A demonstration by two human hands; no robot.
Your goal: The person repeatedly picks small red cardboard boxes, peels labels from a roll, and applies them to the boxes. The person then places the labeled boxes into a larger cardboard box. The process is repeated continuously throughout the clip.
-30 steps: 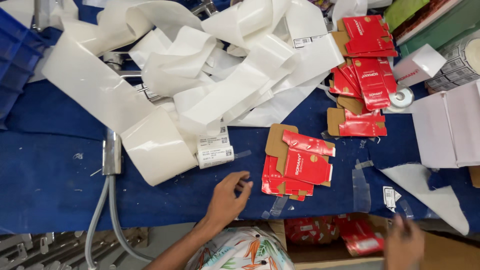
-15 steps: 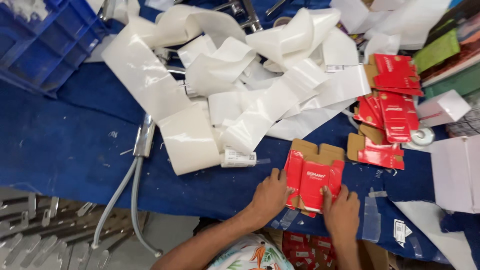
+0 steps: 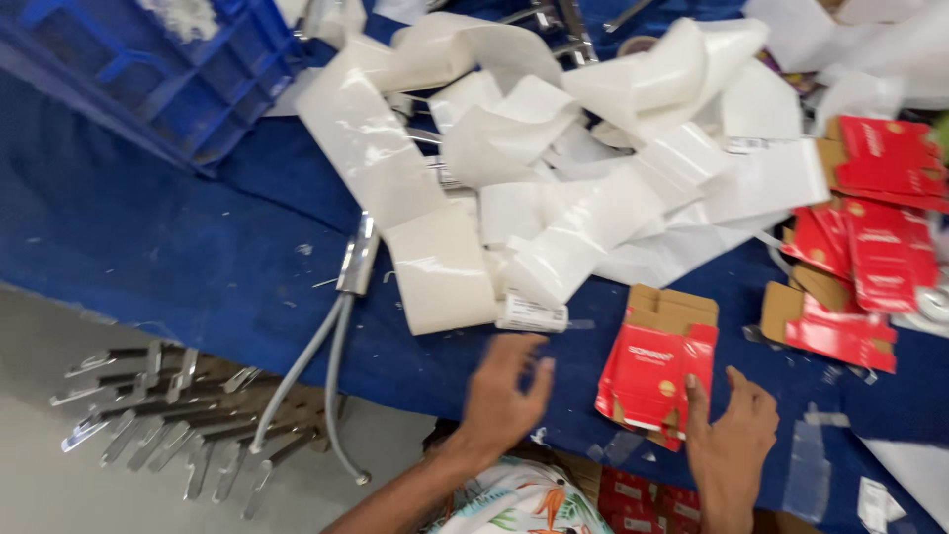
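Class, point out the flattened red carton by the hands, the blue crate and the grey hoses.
flattened red carton (image 3: 652,376), head view, red face.
blue crate (image 3: 198,89), head view, side wall.
grey hoses (image 3: 306,366), head view, mid-length.

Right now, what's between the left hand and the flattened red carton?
Head view: only bare blue table cover lies between the left hand and the flattened red carton. The right hand touches the carton's lower right edge.

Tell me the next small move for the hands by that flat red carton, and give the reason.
Probably close the right hand onto the near edge of the flat red carton and lift it. Its fingers already touch that edge, while the left hand hovers open beside the carton, apart from it. The carton lies flat and unfolded on the blue table cover, so nothing grips it yet.
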